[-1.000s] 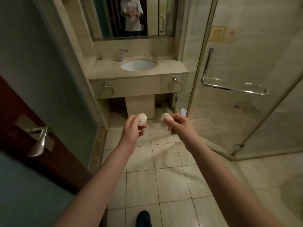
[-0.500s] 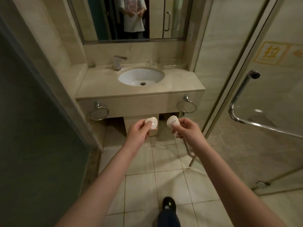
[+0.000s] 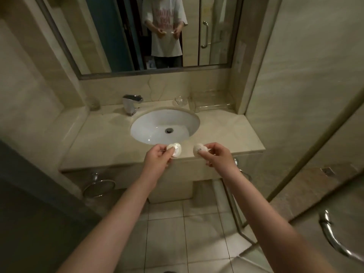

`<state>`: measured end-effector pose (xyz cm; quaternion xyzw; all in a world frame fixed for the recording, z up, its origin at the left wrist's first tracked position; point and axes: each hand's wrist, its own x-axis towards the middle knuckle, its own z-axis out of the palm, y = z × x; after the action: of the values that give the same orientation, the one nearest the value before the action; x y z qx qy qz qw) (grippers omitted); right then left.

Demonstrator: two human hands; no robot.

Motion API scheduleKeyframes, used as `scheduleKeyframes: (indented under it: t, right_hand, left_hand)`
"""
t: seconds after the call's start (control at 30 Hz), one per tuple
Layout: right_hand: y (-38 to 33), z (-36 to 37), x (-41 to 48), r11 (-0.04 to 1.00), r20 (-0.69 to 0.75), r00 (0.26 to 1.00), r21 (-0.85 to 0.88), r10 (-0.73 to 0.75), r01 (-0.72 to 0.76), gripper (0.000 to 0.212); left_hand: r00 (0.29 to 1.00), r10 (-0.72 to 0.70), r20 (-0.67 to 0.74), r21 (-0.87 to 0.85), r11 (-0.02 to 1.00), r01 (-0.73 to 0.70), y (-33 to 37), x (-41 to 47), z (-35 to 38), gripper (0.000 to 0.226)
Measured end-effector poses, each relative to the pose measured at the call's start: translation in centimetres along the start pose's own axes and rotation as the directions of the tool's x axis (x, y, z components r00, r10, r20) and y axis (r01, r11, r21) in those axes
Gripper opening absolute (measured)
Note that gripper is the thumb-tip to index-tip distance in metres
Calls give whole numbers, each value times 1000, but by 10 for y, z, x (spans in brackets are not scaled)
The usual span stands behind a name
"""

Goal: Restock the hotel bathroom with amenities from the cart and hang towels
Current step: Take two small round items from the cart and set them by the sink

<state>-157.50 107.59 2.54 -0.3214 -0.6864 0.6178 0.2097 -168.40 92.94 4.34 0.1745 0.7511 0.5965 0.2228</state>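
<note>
Left grip [image 3: 157,162]: fingers curled, thumb and fingertips pinching the left round packet [image 3: 174,150] by its near side; forearm reaching in from the lower left
Right grip [image 3: 216,158]: fingers curled, pinching the right round packet [image 3: 200,149] from its right side; a wrapper twist shows by the thumb
Packets: both small, white and round, with faint print too small to read; held side by side, apart from each other, above the front edge of the counter [image 3: 102,146]; neither rests on it
Basin [image 3: 149,125]: white oval set into the counter's middle, just behind the packets; drain at its centre
Back edge: chrome faucet [image 3: 131,104] behind the basin, to the left; clear tumbler [image 3: 94,103] in the back left corner; small glass dish [image 3: 181,100] and clear tray [image 3: 212,104] toward the back right corner
Below the front edge: towel ring [image 3: 99,187] at the left; a second ring mostly hidden behind the right forearm
Mirror [image 3: 216,36]: on the wall above the back edge; reflects a person in a white printed shirt, both hands raised
Right side: glass shower door with a chrome handle [image 3: 332,237]
Floor [image 3: 197,233]: pale square tiles
</note>
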Motion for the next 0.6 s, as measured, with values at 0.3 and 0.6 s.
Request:
scheduleKeyframes:
  t: [0.3, 0.6]
  right_hand:
    - [-14, 41, 198, 1000, -75, 997, -13, 25, -26, 18]
    - [-24, 57, 360, 993, -57, 993, -60, 103, -106, 9]
  left_hand:
    - [999, -35, 22, -87, 996, 37, 2, 214, -6, 9]
    - [991, -132, 32, -119, 984, 135, 12, 387, 10, 12]
